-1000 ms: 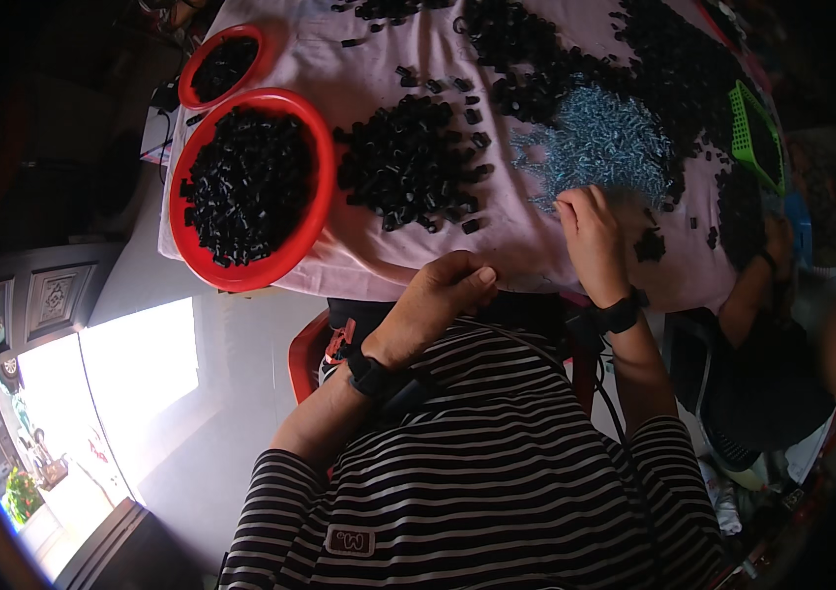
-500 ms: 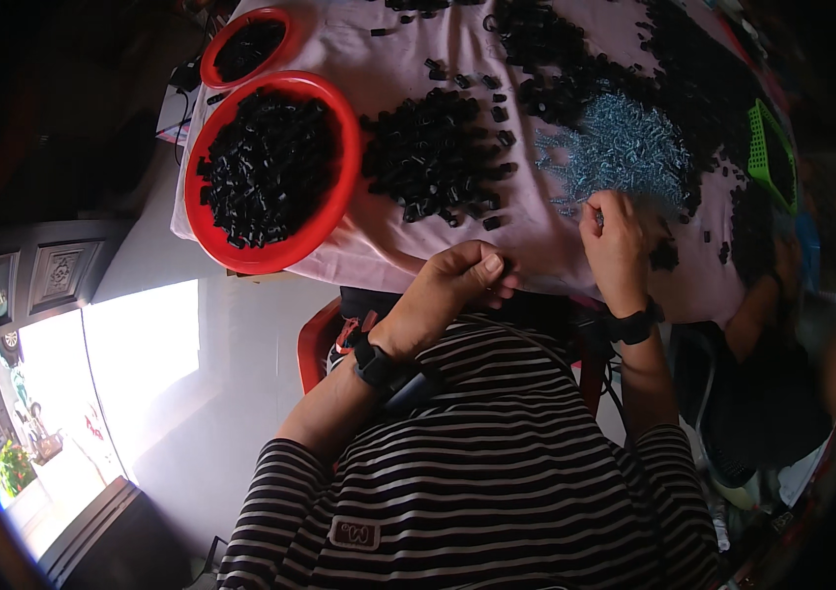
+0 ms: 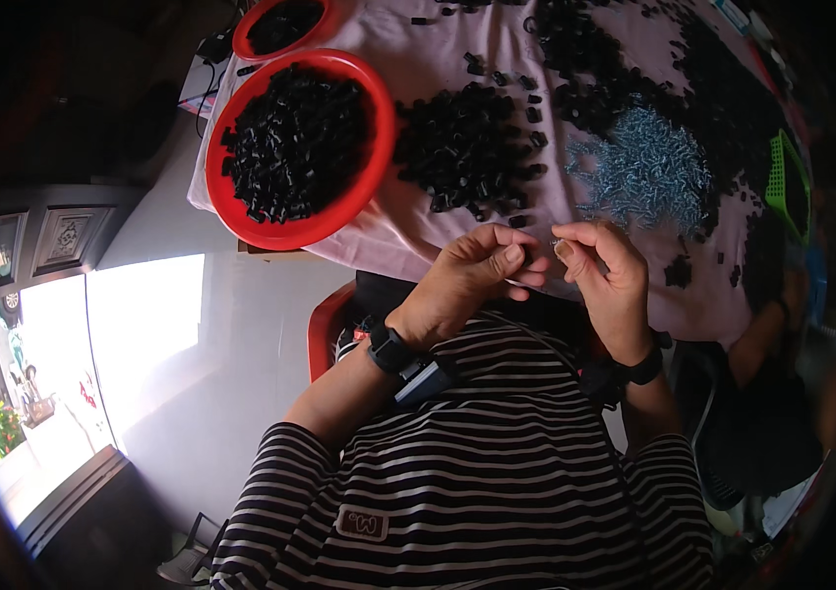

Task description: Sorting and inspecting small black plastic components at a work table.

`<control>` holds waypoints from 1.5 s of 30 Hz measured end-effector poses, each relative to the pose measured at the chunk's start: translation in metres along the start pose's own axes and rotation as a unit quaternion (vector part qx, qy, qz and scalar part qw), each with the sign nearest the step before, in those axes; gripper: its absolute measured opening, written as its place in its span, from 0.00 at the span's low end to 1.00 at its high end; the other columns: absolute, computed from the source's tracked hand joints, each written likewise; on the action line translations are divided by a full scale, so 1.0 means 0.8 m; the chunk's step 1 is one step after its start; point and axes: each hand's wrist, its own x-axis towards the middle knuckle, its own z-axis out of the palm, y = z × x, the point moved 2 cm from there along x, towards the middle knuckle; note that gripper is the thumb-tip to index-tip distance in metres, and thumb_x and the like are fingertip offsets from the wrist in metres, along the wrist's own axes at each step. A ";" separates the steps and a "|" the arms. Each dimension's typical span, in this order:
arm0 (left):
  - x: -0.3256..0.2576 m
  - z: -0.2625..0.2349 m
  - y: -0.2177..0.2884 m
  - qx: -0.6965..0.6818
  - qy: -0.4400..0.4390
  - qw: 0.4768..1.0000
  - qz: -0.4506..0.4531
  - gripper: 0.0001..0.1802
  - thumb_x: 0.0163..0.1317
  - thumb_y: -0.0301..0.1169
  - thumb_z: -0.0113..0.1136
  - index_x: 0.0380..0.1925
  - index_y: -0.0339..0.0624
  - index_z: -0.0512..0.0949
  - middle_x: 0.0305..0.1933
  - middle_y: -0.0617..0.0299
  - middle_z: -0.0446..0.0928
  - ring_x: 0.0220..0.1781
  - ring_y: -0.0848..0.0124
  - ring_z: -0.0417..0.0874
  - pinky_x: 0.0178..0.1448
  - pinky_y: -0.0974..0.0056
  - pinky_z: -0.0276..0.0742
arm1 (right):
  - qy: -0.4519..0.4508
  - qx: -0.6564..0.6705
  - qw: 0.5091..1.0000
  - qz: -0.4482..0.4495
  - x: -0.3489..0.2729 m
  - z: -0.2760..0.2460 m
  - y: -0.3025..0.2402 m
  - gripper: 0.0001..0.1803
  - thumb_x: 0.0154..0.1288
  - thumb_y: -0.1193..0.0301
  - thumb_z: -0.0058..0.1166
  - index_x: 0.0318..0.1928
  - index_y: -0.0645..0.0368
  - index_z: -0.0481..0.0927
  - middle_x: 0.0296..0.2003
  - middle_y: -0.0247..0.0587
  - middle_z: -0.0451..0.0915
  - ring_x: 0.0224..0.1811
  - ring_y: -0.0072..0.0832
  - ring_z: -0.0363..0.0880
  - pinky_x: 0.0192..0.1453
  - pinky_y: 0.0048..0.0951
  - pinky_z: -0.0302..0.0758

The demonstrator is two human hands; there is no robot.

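My left hand [image 3: 482, 275] is closed in a pinch over the front edge of the table; a dark spot shows at its fingertips, but what it holds is too small to make out. Facing it, a short gap away, my right hand [image 3: 607, 280] pinches a tiny silvery screw [image 3: 556, 240] between thumb and forefinger. Beyond the right hand lies a heap of bluish-silver screws [image 3: 646, 172]. A pile of short black cylindrical parts [image 3: 467, 147] sits past my left hand. To its left, a red basin [image 3: 385, 128] is filled with similar black parts [image 3: 290, 147].
Pink cloth [image 3: 364, 228] covers the table. A smaller red basin [image 3: 329, 18] stands at the far left. More black parts [image 3: 723, 93] spread along the right, near a green basket [image 3: 777, 187]. Another person's arm [image 3: 760, 339] is at the right edge. A red chair [image 3: 328, 329] is beneath me.
My right hand has left the edge of the screw heap and come toward my left hand with a screw. The view has shifted slightly, so the table things appear farther right.
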 end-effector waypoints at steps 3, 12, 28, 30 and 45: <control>0.000 -0.001 -0.001 0.027 0.005 0.999 0.022 0.16 0.77 0.34 0.59 0.59 0.39 0.78 0.54 0.58 0.84 0.53 0.69 0.86 0.59 0.63 0.82 | -0.005 0.116 0.979 0.166 -0.004 0.006 -0.003 0.09 0.74 0.79 0.59 0.52 0.64 0.84 0.41 0.35 0.81 0.37 0.17 0.79 0.40 0.19 0.76; 0.002 -0.001 -0.003 0.139 0.019 0.987 0.078 0.14 0.75 0.29 0.62 0.56 0.36 0.81 0.52 0.60 0.84 0.52 0.73 0.85 0.59 0.65 0.83 | 0.031 -0.110 0.993 -0.030 0.007 0.009 -0.015 0.09 0.66 0.78 0.66 0.45 0.56 0.86 0.38 0.34 0.84 0.43 0.32 0.79 0.54 0.33 0.70; -0.001 -0.004 -0.001 0.135 0.036 0.987 0.082 0.13 0.72 0.30 0.66 0.51 0.34 0.81 0.45 0.59 0.86 0.45 0.73 0.87 0.53 0.67 0.85 | -0.002 -0.118 0.993 -0.019 -0.005 0.017 -0.009 0.14 0.60 0.80 0.68 0.46 0.53 0.87 0.37 0.30 0.82 0.44 0.32 0.74 0.56 0.35 0.67; -0.002 -0.007 -0.003 0.136 0.032 0.986 0.087 0.13 0.72 0.30 0.66 0.51 0.34 0.81 0.45 0.59 0.86 0.45 0.73 0.87 0.53 0.67 0.85 | -0.012 -0.128 0.991 -0.023 -0.005 0.019 -0.011 0.13 0.60 0.80 0.68 0.45 0.54 0.87 0.36 0.30 0.82 0.44 0.32 0.74 0.56 0.35 0.66; -0.028 -0.016 0.006 0.121 0.012 0.991 0.064 0.13 0.72 0.30 0.66 0.50 0.32 0.81 0.43 0.57 0.86 0.44 0.71 0.87 0.54 0.66 0.85 | -0.106 -0.102 0.985 -0.090 0.004 0.025 -0.027 0.20 0.60 0.78 0.69 0.54 0.54 0.89 0.34 0.27 0.80 0.36 0.24 0.76 0.56 0.33 0.64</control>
